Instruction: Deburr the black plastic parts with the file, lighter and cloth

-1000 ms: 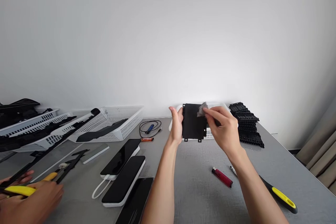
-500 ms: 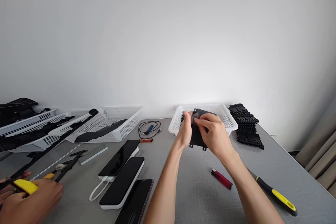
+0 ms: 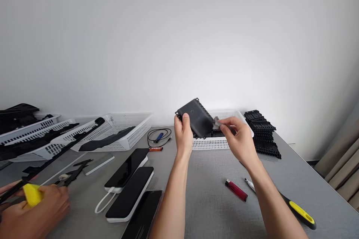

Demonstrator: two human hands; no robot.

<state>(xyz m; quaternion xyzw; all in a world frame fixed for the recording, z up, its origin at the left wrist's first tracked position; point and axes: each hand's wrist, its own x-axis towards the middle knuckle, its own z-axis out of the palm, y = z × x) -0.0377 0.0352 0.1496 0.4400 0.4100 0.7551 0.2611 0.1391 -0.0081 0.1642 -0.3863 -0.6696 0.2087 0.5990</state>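
My left hand (image 3: pixel 183 134) grips a flat black plastic plate (image 3: pixel 195 117) by its near edge, tilted up above the table. My right hand (image 3: pixel 238 140) pinches a small grey wad (image 3: pixel 216 121) against the plate's right end. Both hands hover in front of a white mesh basket (image 3: pixel 213 142) that stands on the grey table (image 3: pixel 207 194).
A stack of black parts (image 3: pixel 262 132) lies right of the basket. A red lighter (image 3: pixel 236 189) and a yellow-handled tool (image 3: pixel 297 209) lie near my right arm. Phones on white power banks (image 3: pixel 129 190), a cable (image 3: pixel 159 135) and white trays (image 3: pixel 112 134) sit left. Another person's hand (image 3: pixel 36 213) holds a yellow tool.
The black plate went down toward the basket, then came back up and tilted flatter. My right hand shifted to its right end with the wad. The other person's hand moved slightly.
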